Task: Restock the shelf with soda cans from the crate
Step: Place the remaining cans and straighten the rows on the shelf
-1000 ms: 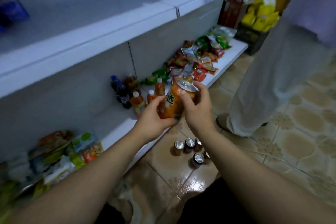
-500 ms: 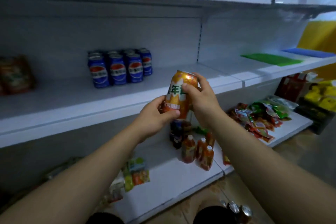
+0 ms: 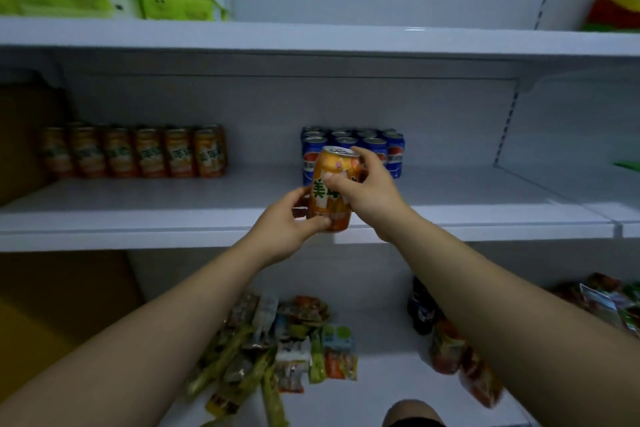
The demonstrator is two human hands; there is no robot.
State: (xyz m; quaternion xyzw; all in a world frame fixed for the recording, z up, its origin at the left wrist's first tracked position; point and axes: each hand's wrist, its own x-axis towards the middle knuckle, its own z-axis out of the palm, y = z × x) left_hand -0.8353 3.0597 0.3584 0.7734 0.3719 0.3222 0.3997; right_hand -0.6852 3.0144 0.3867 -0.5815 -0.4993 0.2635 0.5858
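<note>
Part of the restocking is looking done: a row of orange cans [image 3: 138,152] is standing at the left of the frame on the middle shelf [image 3: 138,204], and a block of blue cans [image 3: 394,152] is sitting at the centre, with a bare stretch lying between the two groups. One more orange soda can [image 3: 330,191] is being carried at the centre of the frame and is not yet resting on the shelf; it is leaning slightly and seems to be hovering just in front of the blue block, though depth is hard to judge from this angle. The crate is not showing, so how many cans are waiting cannot be told. Both forearms are reaching up from the lower corners and converging at the middle. The left hand [image 3: 287,222] is curling round the can's lower part, thumb lying across the front near the base. The right hand [image 3: 370,191] is wrapping the upper part from the right side, thumb pressing on the label and fingers closing behind near the rim.
</note>
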